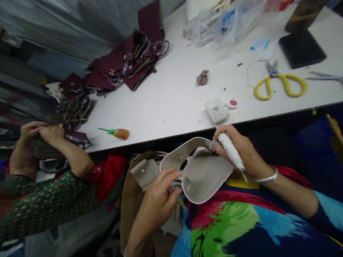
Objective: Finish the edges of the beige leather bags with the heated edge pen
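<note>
Left hand, head view: left hand point(162, 198) bent, thumb and fingertips nearly together at the left edge of a grey bag piece point(206, 171); exact contact partly hidden.
Right hand: right hand point(238, 150) curled snugly round a white-wrapped handle point(230, 151), its front end by the piece's upper right edge; cannot tell whether the tip pierces it.
Grey bag piece: between the hands, over the lap, just off the table's near edge; bowed open, small metal stud showing.
Box: cardboard box point(128, 203) below, more grey pieces point(142, 175) in it.
Table: white table point(174, 107) bears a green-nozzled bottle point(121, 134), white packet point(217, 110), brown scrap point(203, 77), yellow-handled scissors point(284, 85).
Far left: maroon bags point(115, 67) heaped; a co-worker's hands point(52, 135) near them.
</note>
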Action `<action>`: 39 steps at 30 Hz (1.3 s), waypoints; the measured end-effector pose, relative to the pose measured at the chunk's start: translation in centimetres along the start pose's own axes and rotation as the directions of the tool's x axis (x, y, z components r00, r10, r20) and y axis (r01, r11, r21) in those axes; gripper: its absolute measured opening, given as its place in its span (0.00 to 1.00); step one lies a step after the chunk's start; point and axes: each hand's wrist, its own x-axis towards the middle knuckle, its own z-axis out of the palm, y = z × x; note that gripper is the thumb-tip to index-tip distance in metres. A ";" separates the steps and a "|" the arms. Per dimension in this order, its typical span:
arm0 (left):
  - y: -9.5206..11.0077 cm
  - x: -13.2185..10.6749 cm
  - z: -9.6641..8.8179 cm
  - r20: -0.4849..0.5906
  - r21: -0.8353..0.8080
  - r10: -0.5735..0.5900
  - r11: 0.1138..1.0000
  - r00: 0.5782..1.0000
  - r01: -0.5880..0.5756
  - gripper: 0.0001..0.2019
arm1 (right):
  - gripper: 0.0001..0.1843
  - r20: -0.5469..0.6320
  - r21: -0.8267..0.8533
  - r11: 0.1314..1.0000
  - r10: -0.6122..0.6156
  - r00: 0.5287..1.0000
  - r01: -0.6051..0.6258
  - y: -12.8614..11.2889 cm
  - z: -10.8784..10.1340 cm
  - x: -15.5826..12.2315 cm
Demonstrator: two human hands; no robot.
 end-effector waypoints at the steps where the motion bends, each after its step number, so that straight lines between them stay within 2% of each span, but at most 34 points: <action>1: 0.2 0.1 0.1 0.016 0.007 0.007 1.000 1.000 -0.007 0.20 | 0.12 0.004 -0.003 1.000 -0.002 1.000 0.002 0.1 0.0 0.0; 5: 0.4 0.6 0.5 0.056 0.011 0.017 1.000 0.998 -0.018 0.16 | 0.13 0.008 -0.003 1.000 -0.007 1.000 0.007 0.5 0.1 -0.2; 9: 0.2 0.8 0.4 0.074 -0.007 0.007 1.000 0.997 -0.007 0.18 | 0.13 0.007 0.020 1.000 0.002 1.000 -0.003 0.7 0.1 -0.3; 14: 0.1 0.9 0.4 0.094 -0.051 0.048 0.998 0.994 -0.044 0.14 | 0.12 0.019 0.038 0.999 0.007 1.000 -0.007 0.7 0.0 -0.2; 23: -0.5 1.3 0.5 0.029 -0.052 0.135 0.990 0.990 -0.133 0.06 | 0.12 0.012 0.050 0.999 0.008 1.000 -0.008 0.9 -0.1 -0.2; 30: -1.1 1.6 0.6 -0.060 -0.168 0.220 0.959 0.974 -0.228 0.07 | 0.13 0.001 0.074 0.997 0.016 1.000 -0.016 1.0 -0.4 0.2; 35: -1.4 1.3 1.2 -0.148 -0.211 0.166 0.958 0.975 -0.195 0.06 | 0.15 0.008 0.089 0.996 0.015 1.000 -0.016 1.8 -0.3 0.8; 39: -1.0 1.2 1.5 -0.156 -0.189 0.143 0.967 0.977 -0.172 0.06 | 0.14 0.025 0.035 0.999 0.019 1.000 -0.019 2.5 -0.4 1.3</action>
